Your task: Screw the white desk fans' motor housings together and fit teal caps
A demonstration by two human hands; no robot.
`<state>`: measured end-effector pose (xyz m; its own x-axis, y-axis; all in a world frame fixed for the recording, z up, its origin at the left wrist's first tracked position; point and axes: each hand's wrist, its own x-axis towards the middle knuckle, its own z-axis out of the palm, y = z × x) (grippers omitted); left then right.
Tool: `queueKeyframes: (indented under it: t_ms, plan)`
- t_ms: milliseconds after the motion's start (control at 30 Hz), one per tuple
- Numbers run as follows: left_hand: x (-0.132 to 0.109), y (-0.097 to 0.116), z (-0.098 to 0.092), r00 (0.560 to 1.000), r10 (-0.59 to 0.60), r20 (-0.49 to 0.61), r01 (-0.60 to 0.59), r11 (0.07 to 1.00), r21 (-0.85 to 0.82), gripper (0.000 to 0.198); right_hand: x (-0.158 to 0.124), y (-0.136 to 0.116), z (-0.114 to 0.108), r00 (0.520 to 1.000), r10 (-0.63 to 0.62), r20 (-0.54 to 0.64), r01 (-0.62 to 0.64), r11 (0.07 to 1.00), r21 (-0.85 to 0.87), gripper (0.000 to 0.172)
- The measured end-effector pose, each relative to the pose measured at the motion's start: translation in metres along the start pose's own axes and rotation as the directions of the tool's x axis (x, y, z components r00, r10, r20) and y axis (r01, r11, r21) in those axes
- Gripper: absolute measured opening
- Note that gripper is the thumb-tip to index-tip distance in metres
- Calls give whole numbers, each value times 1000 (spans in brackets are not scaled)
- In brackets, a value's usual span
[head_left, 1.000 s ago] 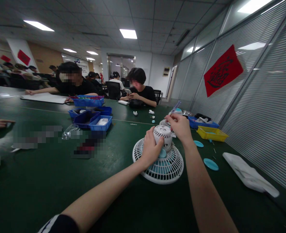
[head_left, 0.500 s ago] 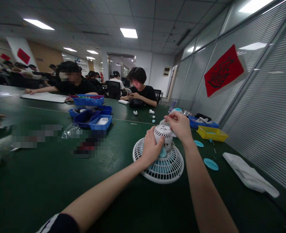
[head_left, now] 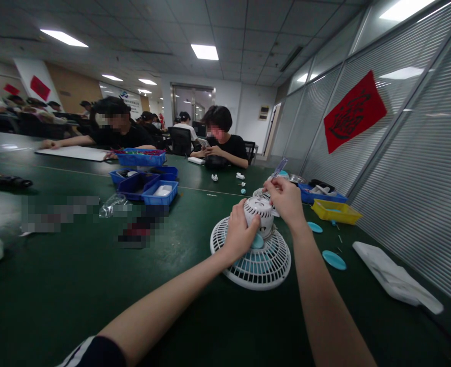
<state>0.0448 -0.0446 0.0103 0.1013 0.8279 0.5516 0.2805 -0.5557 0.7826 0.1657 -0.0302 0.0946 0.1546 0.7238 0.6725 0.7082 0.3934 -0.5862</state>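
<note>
While the left hand (head_left: 241, 232) is bracing a fan housing (head_left: 258, 206), the right hand (head_left: 286, 200) is tilting a clear tool (head_left: 281, 166)

As the broad green surface (head_left: 164, 311) is carrying all the parts, a round white fan grille (head_left: 256, 286) is lying near its closest edge, blue showing through the bars. Off to the right, a long white part (head_left: 395, 278) is resting well apart, and a yellow bin (head_left: 336, 216) is sitting farther back, just in front of a blue bin (head_left: 324, 200).

The fan housing is standing over the middle of the grille, slotted end up. The left hand is clamping it from the left, thumb on the near side. Just behind and to the right, the right hand is holding its fingertips together, apparently pinching the clear tool — its tip is hiding from view, so I cannot tell whether it is touching anything.

Two flat blue discs (head_left: 334, 260) are lying to the right of that forearm. Compared with half a second ago, the tool's handle is leaning farther right, while the left hand, housing and grille are keeping their places — so the work is probably staying at one spot, with the fine motion coming from the right fingers. Smallest of all, loose screw-like pieces (head_left: 340, 238) are lying near the yellow bin.
</note>
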Motion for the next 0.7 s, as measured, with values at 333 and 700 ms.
queueKeyframes:
  t_ms: [333, 700]
  plan:
    - [-1, 1, 0, 1000, 2, 7, -2, 1000, 16, 53, -1, -4, -2, 999, 24, 25, -25, 1000, 12, 19]
    - [0, 0, 0, 1000, -3, 5, 3, 1000, -3, 51, -1, -2, -8, 998, -6, 67, 8, 1000, -29, 18]
